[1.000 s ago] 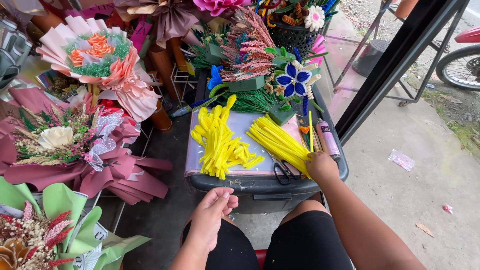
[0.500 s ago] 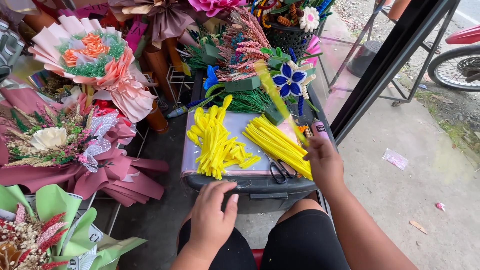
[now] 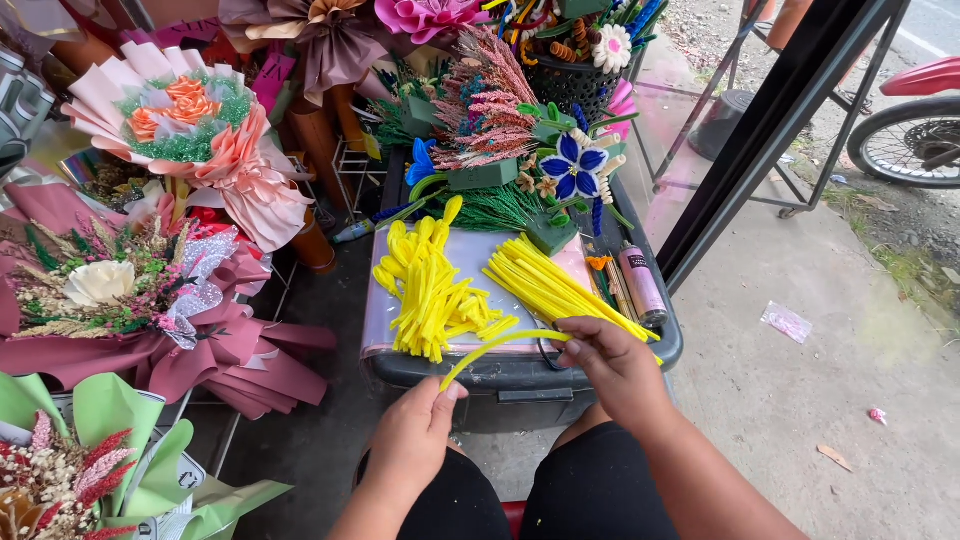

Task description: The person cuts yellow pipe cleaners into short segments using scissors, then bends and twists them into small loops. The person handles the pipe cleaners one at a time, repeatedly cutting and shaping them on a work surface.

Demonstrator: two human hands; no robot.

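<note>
Seen from the head camera, beside paper-wrapped bouquets [image 3: 190,130] and a pink cylindrical bottle [image 3: 641,283] on a dark bin [image 3: 520,375], the left hand [image 3: 415,435] and right hand [image 3: 612,365] each pinch one end of a yellow pipe cleaner [image 3: 500,345], bowed between them above the bin's front edge.

Sunlit concrete floor [image 3: 800,400], perhaps outdoors
</note>
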